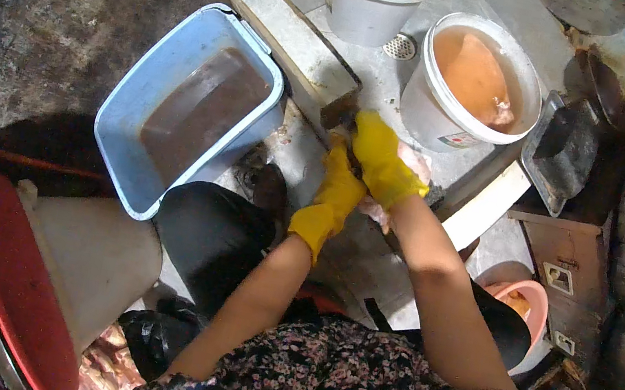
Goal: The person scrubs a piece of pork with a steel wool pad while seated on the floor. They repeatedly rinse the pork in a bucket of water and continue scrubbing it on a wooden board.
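Both hands wear yellow rubber gloves and meet close together over the grey floor between my knees. My left hand (pixel 340 184) lies lower and to the left, its fingers pointing up towards a dark, blurred thing at the white ledge's end. My right hand (pixel 380 155) is bent beside and above it, near the same dark thing. What either one grips is hidden or too blurred to tell. Pale pink raw meat (pixel 415 161) shows just right of my right hand, and another pale piece (pixel 375 211) shows below, between the wrists.
A blue plastic tub (pixel 276 96) with murky water stands at left. White buckets (pixel 373 16) stand ahead; the right bucket (pixel 430 84) holds cloudy liquid and a large orange-toned piece. A white ledge (pixel 290 30), metal tray (pixel 562 150), pink bucket (pixel 538 307) and red-rimmed container (pixel 21 270) lie around.
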A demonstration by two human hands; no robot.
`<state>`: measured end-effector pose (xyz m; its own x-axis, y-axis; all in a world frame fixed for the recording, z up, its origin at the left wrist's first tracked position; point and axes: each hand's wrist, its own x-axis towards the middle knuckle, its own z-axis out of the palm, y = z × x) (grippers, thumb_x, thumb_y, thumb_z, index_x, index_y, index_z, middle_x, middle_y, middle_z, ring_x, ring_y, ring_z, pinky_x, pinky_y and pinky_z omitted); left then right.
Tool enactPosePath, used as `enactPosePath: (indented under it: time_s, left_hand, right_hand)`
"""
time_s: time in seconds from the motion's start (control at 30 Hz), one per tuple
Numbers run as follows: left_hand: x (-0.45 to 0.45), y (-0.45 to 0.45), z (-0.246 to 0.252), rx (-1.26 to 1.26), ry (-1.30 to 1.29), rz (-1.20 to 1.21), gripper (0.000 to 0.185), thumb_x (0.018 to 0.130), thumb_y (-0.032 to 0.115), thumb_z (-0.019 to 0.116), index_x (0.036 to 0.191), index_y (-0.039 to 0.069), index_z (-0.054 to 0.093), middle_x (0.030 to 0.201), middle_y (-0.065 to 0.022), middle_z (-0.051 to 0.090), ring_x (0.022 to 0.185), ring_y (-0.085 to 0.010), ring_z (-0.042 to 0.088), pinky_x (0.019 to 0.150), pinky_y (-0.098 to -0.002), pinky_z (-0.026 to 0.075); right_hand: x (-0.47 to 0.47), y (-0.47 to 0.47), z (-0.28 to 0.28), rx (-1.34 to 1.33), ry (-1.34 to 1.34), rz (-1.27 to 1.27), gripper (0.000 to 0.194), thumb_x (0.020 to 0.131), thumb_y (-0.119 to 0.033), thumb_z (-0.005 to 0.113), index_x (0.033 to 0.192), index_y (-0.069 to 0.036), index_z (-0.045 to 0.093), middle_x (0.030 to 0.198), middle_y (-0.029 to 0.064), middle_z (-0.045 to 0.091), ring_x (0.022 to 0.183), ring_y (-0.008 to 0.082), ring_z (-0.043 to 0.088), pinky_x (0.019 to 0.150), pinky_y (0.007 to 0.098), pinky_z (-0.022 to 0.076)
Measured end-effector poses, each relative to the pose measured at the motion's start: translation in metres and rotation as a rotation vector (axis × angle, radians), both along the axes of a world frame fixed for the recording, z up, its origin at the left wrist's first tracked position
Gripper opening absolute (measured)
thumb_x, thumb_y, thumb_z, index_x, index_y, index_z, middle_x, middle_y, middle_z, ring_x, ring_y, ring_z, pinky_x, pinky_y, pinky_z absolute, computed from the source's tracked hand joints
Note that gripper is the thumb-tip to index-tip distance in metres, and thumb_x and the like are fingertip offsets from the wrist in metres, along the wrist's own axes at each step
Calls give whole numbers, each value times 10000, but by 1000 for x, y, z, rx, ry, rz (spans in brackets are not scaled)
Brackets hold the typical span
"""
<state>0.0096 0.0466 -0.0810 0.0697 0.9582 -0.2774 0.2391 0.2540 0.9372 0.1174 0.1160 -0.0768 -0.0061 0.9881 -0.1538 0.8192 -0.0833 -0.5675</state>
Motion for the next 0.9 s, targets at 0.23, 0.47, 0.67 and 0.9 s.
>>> enactPosePath:
  time_s: [0.23, 0.47, 0.67, 0.9]
  left_hand:
    - [-2, -12, 4, -112, 12, 22, 1069, 822, -45, 762, 1641, 59, 82, 1518, -237, 387, 1362, -358, 499, 1107, -399, 468]
    - [15, -6, 23, -30, -57, 7, 997, 858, -18, 753, 1631, 23, 124, 1554, -239, 348, 1390, -353, 475, 1116, -394, 464]
    - [4, -16, -4, -82, -152, 123, 948, 856, 18, 768, 1612, 41, 198, 1529, -211, 432, 1364, -354, 508, 1091, -432, 486]
    - [-7, -13, -30, 68, 397, 61, 1025, 853, 94, 785, 1640, 71, 129, 1523, -247, 404, 1331, -364, 517, 1091, -401, 465]
  right_hand:
    - [39, -56, 58, -61, 272, 112, 322, 921, -218, 683, 1217, -93, 707, 1150, 102, 740, 1031, 224, 712, 888, 328, 546]
    - [45, 3, -28, 241, -225, -8, 339, 880, -206, 697, 1207, -113, 706, 1114, 159, 729, 1036, 321, 713, 863, 371, 558]
    - [54, -57, 46, -310, 208, 62, 289, 875, -207, 701, 1140, -93, 709, 1063, 140, 721, 964, 355, 699, 835, 387, 558]
    - [12, -45, 90, -110, 883, 33, 303, 899, -221, 682, 1168, -85, 705, 1119, 154, 711, 993, 333, 701, 832, 384, 561]
